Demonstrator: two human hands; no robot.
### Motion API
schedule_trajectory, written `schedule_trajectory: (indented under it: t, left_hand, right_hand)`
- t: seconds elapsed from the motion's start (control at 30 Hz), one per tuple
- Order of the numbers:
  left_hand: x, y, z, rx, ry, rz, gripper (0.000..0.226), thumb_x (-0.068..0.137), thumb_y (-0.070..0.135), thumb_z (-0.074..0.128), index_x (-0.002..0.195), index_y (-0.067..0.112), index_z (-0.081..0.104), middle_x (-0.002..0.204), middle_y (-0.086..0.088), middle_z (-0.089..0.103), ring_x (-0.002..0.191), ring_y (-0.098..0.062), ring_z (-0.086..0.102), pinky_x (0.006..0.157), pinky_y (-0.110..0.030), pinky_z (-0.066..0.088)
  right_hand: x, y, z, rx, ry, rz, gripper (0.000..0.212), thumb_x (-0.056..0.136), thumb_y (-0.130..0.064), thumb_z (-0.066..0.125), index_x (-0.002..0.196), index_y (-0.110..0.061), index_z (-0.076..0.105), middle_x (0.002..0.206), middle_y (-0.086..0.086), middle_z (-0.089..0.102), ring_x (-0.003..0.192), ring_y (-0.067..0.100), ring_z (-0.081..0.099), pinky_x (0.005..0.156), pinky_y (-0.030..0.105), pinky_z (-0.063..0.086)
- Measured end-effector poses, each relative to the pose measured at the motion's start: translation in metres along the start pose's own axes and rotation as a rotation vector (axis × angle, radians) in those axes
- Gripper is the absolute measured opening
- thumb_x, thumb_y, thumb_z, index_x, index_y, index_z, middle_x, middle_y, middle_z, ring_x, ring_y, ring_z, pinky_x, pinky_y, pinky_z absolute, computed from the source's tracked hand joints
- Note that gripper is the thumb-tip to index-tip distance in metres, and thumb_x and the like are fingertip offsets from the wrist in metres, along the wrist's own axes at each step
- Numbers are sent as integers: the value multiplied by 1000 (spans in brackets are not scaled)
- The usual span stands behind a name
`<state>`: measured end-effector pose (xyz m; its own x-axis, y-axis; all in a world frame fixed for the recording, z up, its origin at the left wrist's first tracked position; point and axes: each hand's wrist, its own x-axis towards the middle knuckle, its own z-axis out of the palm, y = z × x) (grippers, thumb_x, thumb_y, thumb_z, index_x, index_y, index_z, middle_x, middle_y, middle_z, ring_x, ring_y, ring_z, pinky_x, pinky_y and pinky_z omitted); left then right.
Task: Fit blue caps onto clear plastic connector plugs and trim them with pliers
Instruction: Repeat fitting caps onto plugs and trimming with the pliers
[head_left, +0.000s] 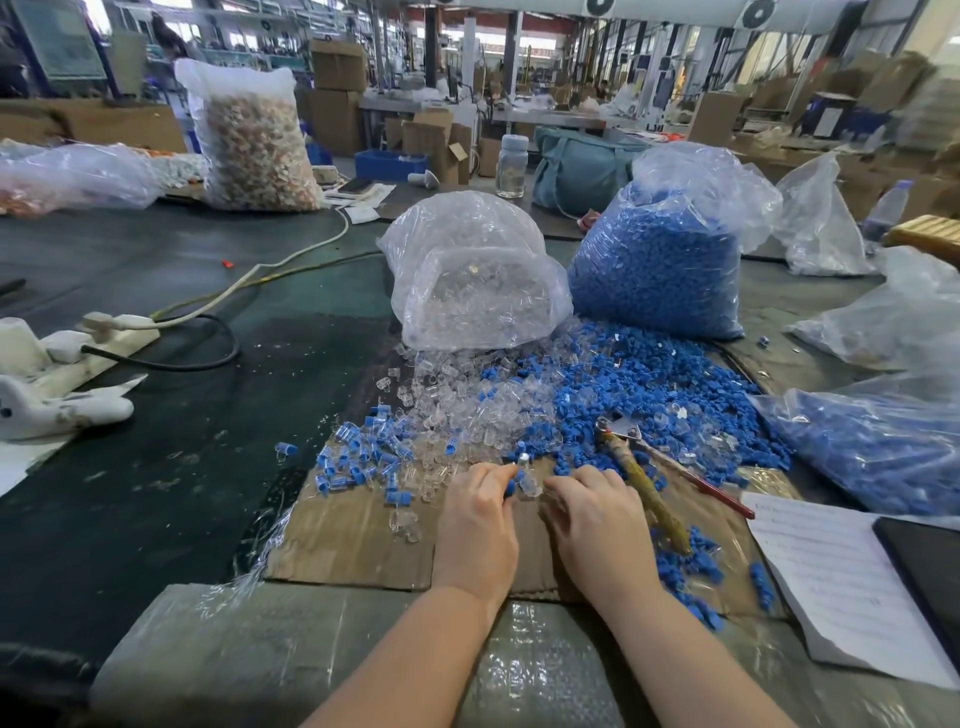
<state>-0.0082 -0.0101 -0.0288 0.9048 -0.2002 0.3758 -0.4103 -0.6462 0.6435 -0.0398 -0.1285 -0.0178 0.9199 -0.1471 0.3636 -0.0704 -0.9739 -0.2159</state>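
Blue cap (510, 487) pinched by left hand (475, 525); right hand (597, 519) curls around clear plug (531, 486).

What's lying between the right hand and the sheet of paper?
The pliers, resting on scattered blue caps and cardboard, lie there in the head view.

On the flat brown cardboard sheet (348, 540), the loose heap of clear plastic plugs (467, 410) lies left of the spread of small blue plastic caps (649, 384). Behind them stand two clear plastic bags, plugs (478, 270) left, caps (660, 260) right. The long-handled metal pliers (644, 483) lie on the caps
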Motion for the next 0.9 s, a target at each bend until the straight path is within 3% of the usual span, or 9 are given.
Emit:
schedule_trajectory:
  t: [0.1,0.33,0.47,0.63,0.77,0.9]
  left_hand:
    - [-2,-1,-1,5,10,24,35,93,12,51,128,15,54,118,5,57,112,-6,42,95,-8,21]
    - [-5,-1,-3,9,9,89,35,91,13,56,125,22,58,112,7,64,106,-9,45,89,-7,22]
    - [-4,-2,-3,-2,-6,96,30,88,14,60,117,21,65,105,6,67,102,-10,46,85,-9,26]
    - [-4,-2,-4,7,10,64,20,85,20,64,104,18,70,97,4,68,97,-12,46,82,-13,28]
    - [-5,-2,-5,-20,28,42,13,84,24,66,95,18,70,91,6,66,90,-6,38,78,-12,25]
    - [-6,0,-5,-28,41,30,8,81,22,69,89,18,70,86,9,65,88,-4,37,76,-11,22]
  right_hand:
    - [1,-1,6,125,19,35,16,90,-16,59,102,-17,70,94,1,66,93,25,57,85,37,42]
    - [-6,-2,4,473,110,53,22,80,-7,71,99,-18,69,89,-9,67,87,16,59,80,30,47]
    - [-8,-1,3,575,55,83,22,82,-9,68,99,-21,64,89,-7,65,87,15,60,81,38,49]
    - [-9,-2,3,592,18,79,22,83,-11,68,101,-23,64,92,-8,66,89,12,60,83,36,50]
    - [-10,-3,3,532,105,67,17,84,-11,67,99,-19,66,89,-9,63,87,10,56,81,31,48]
    - [-9,0,8,311,208,210,19,85,-9,63,103,-12,66,102,2,64,99,25,52,84,36,36]
